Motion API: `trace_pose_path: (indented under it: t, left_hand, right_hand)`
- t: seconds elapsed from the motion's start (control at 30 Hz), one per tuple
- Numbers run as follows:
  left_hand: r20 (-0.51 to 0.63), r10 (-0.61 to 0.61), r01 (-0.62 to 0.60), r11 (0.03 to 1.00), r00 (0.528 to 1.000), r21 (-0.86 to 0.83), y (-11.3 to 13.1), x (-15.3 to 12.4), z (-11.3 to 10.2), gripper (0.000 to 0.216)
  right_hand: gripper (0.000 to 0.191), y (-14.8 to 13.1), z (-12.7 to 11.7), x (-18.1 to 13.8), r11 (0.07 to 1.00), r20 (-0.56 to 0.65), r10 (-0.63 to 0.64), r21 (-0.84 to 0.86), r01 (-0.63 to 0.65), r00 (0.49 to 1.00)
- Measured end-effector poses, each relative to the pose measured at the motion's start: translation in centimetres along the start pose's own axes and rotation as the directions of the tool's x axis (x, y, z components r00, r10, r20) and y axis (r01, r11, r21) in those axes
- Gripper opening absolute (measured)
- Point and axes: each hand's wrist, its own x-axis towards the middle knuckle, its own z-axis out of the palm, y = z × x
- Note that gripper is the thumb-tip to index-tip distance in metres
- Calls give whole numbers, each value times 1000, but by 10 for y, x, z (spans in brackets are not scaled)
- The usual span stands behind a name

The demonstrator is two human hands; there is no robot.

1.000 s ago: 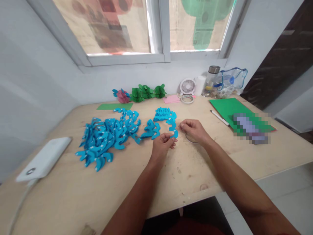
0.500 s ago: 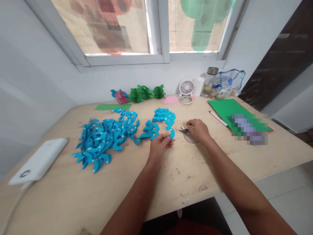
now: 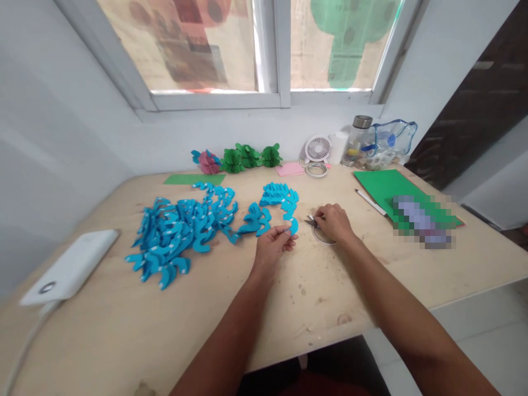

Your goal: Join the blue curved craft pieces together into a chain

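Right hand [image 3: 333, 221] shifted right off the blue paper piece [image 3: 291, 224], now on small scissors [image 3: 312, 221]

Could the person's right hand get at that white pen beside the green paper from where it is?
Probably yes. The right hand rests at small scissors, and only bare table lies between it and the white pen, with nothing lying in the way.

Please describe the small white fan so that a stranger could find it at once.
Look under the window, at the back edge of the wooden table. The fan stands upright left of a lidded glass jar. Only it has a round slatted grille.
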Motion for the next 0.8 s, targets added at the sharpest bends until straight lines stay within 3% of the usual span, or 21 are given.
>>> trace_pose_path:
  t: [0.53,0.8]
  left_hand:
    - [5,-6,6,1000,1000,5,3,-3,1,28]
    - [13,16,-16,1000,1000,13,3,-3,2,25]
  right_hand:
    - [20,-2,3,2,1000,7,27,-14,-27,1000]
    - [16,-1,6,3,993,-75,108,48,-105,991]
